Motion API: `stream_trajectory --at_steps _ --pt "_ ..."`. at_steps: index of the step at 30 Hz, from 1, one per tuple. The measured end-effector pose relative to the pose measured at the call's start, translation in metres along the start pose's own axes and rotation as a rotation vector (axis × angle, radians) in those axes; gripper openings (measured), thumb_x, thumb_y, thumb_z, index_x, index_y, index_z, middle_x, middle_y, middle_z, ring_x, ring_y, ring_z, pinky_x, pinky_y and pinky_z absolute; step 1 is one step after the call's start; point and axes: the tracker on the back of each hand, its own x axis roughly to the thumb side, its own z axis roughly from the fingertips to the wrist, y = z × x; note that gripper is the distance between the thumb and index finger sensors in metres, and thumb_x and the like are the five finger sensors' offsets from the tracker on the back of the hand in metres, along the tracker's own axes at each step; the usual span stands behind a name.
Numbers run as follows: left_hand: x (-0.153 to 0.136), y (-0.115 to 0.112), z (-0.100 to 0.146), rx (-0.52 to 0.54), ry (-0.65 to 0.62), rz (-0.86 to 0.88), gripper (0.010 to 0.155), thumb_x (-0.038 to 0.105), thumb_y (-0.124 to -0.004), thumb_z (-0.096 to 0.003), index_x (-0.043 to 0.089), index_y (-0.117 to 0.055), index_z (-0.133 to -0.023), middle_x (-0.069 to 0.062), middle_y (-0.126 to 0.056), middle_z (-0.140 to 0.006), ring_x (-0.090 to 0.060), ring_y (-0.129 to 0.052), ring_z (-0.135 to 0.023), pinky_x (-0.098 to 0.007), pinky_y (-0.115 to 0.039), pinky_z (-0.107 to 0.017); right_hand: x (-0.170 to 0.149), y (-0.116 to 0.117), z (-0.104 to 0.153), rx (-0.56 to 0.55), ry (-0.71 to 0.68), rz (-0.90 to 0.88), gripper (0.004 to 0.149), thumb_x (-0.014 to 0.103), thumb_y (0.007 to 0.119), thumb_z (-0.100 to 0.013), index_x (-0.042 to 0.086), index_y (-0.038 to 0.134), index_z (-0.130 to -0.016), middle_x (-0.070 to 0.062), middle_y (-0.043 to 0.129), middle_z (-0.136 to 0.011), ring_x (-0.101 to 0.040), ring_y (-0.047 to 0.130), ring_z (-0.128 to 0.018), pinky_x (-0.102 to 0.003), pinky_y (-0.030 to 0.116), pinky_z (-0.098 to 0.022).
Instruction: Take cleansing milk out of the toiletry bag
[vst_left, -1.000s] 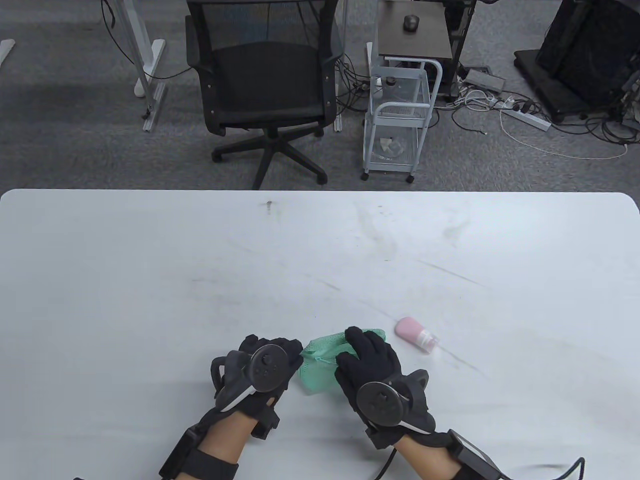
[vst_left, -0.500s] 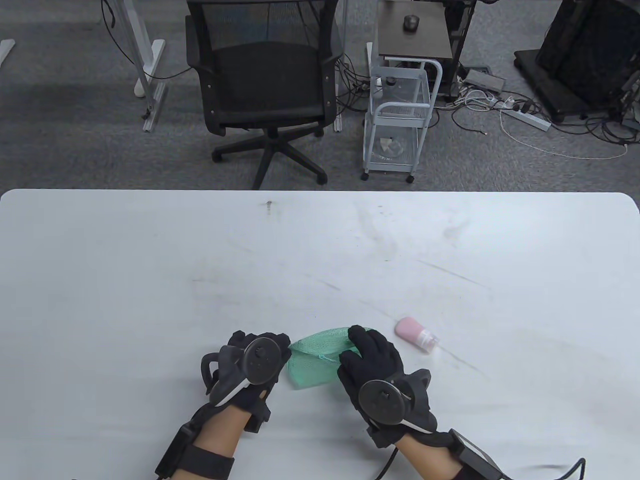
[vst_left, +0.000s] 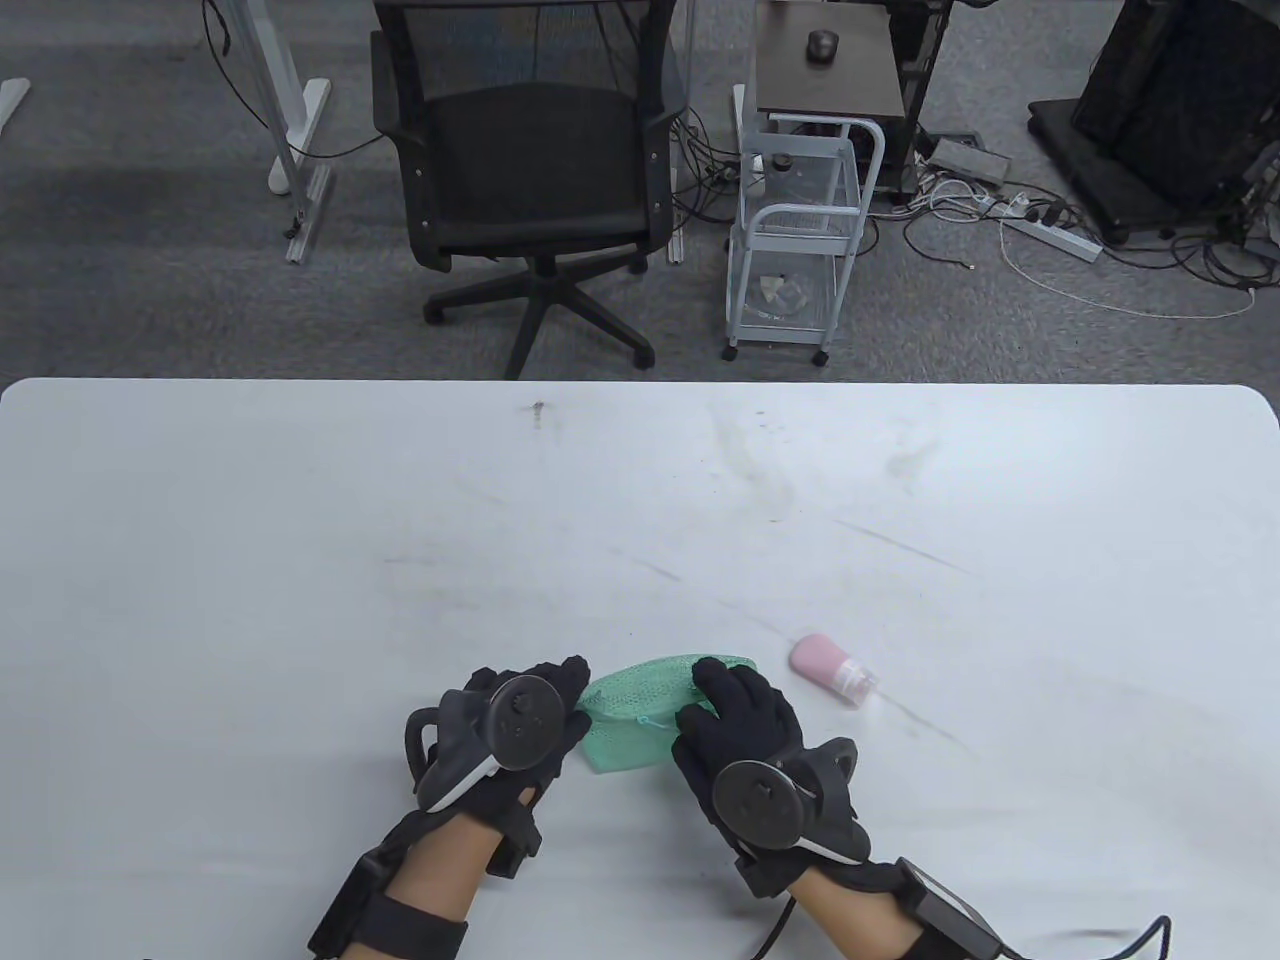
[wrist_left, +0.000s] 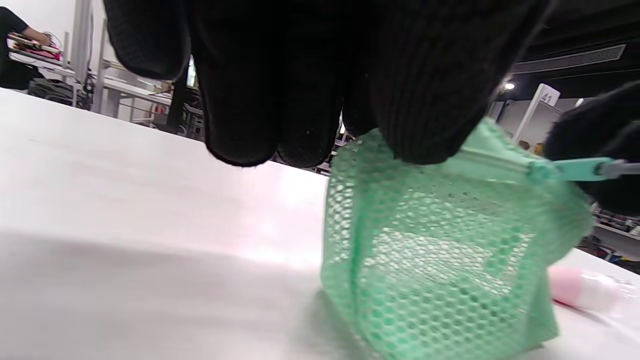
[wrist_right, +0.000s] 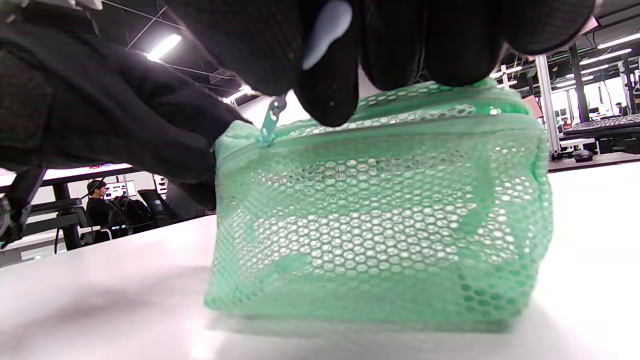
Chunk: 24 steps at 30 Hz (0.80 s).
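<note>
A green mesh toiletry bag (vst_left: 635, 715) stands on the white table (vst_left: 640, 480) between my two hands. My left hand (vst_left: 572, 692) grips its left end from above; this shows in the left wrist view (wrist_left: 440, 250). My right hand (vst_left: 700, 702) rests on the bag's top right and pinches the green zipper pull (wrist_right: 270, 122), also seen in the left wrist view (wrist_left: 575, 169). The bag (wrist_right: 380, 225) looks empty through the mesh. A pink cleansing milk bottle (vst_left: 832, 668) with a clear cap lies on the table just right of the bag, apart from it and from both hands (wrist_left: 582, 289).
The table's near edge runs under my wrists. Beyond the far edge are a black office chair (vst_left: 530, 170) and a white wire cart (vst_left: 795, 240) on the floor.
My left hand pulled the bag's left end leftward, stretching the crumpled bag out longer, then came back slightly right. My right hand stayed on the bag. The pink bottle has not moved.
</note>
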Motion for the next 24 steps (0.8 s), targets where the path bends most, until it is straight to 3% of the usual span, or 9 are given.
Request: stream_trajectory --at_steps 7,24 --pt "0.017 -0.006 0.001 0.001 -0.068 -0.014 0.064 0.04 -0.098 -0.043 0.026 -0.08 -0.102 -0.008 -0.092 -0.103 -0.039 -0.096 -0.088 -0.065 -0.064 -0.072 0.005 0.002 0.001 0.008 -0.011 -0.002 0.038 0.028 0.086 -0.054 0.002 0.092 -0.081 -0.032 0.071 -0.108 -0.067 0.072 -0.086 -0.073 0.063 -0.06" --pt "0.023 -0.013 -0.001 0.057 -0.088 -0.066 0.047 0.039 -0.097 -0.0435 0.026 -0.093 -0.088 -0.004 -0.101 -0.093 -0.036 -0.103 -0.08 -0.064 -0.067 -0.071 0.007 -0.002 0.002 -0.006 -0.011 0.021 0.036 0.028 0.087 -0.054 0.004 0.094 -0.08 -0.032 0.071 -0.109 -0.069 0.069 -0.087 -0.074 0.061 -0.06"
